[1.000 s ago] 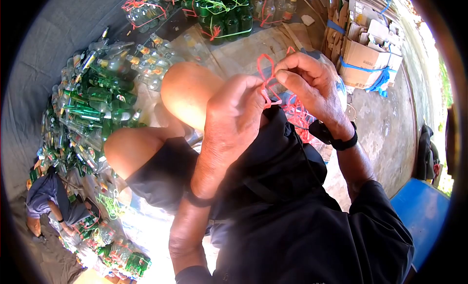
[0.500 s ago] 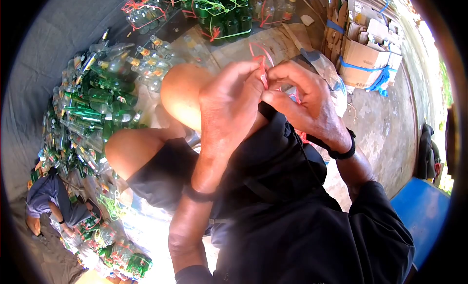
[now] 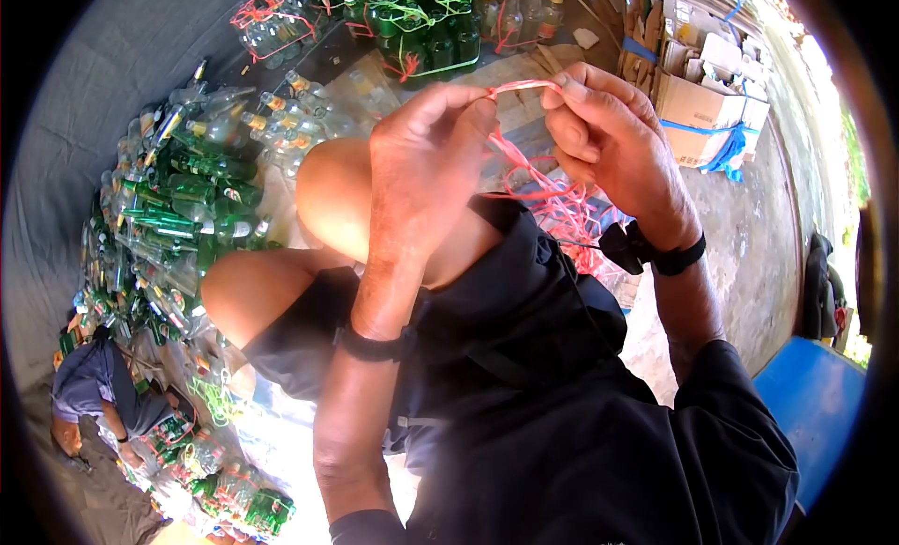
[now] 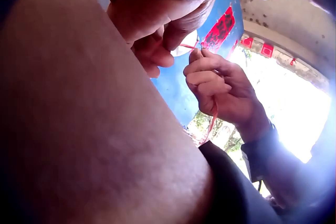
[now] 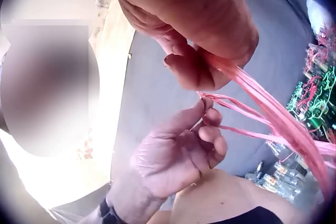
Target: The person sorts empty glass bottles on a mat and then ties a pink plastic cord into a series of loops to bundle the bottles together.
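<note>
A short length of pink plastic twine (image 3: 525,84) stretches between my two hands above the right knee. My left hand (image 3: 426,161) pinches one end between thumb and forefinger. The right hand (image 3: 618,138) grips the other end between thumb and forefinger, its remaining fingers curled in. From the left fingertips more strands trail down to a tangled pink heap of twine (image 3: 576,213) beside the thigh. In the right wrist view, flat pink strands (image 5: 278,111) run out from under the right hand (image 5: 194,19), with a small knot or loop close to the left fingertips (image 5: 203,102).
Many loose green and clear bottles (image 3: 178,203) lie piled at the left. Bundled green bottles (image 3: 426,39) tied with twine stand ahead. Tied cardboard (image 3: 707,119) stands at the right, near a blue panel (image 3: 810,414). Another person (image 3: 103,390) bends over bottles at lower left.
My hands came close together at the twine, then drew apart. The right hand has moved up and right, pulling a short piece straight, and the heap below shows again.
</note>
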`<state>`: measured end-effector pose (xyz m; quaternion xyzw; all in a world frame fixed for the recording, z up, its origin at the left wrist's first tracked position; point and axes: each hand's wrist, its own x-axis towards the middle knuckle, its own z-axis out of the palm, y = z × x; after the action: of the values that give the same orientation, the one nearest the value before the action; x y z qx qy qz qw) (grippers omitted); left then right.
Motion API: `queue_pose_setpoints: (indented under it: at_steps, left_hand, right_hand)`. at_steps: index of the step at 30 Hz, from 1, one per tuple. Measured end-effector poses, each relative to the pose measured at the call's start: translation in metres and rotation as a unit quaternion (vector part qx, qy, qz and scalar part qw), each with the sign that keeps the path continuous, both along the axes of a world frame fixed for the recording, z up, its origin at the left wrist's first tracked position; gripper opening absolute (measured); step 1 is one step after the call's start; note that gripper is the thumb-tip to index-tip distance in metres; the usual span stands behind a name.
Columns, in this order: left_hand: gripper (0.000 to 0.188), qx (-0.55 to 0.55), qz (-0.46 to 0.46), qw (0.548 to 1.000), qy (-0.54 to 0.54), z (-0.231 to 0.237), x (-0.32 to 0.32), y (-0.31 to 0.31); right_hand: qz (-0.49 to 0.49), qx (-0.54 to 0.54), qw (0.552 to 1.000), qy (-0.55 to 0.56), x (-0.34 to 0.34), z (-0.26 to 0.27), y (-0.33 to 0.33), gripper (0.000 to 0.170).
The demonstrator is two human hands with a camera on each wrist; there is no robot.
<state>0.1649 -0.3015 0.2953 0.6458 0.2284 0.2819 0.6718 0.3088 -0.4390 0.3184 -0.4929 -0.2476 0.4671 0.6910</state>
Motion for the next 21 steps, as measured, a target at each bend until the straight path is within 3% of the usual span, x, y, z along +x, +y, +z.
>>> queue_pose_setpoints:
  at_steps: [10, 16, 21]
  left_hand:
    - [0.014, -0.018, 0.039, 0.999, -0.017, -0.007, -0.002, 0.007]
    - [0.014, 0.042, 0.045, 0.998, -0.012, -0.014, -0.005, 0.003]
    - [0.015, 0.064, 0.056, 0.996, -0.028, -0.016, -0.009, -0.004]
  right_hand:
    - [0.084, -0.01, 0.996, 0.031, 0.007, 0.013, -0.004, 0.025]
    - [0.018, -0.12, 0.978, -0.168, -0.003, 0.011, -0.006, 0.024]
    - [0.036, -0.147, 0.957, -0.249, -0.008, 0.014, -0.006, 0.021]
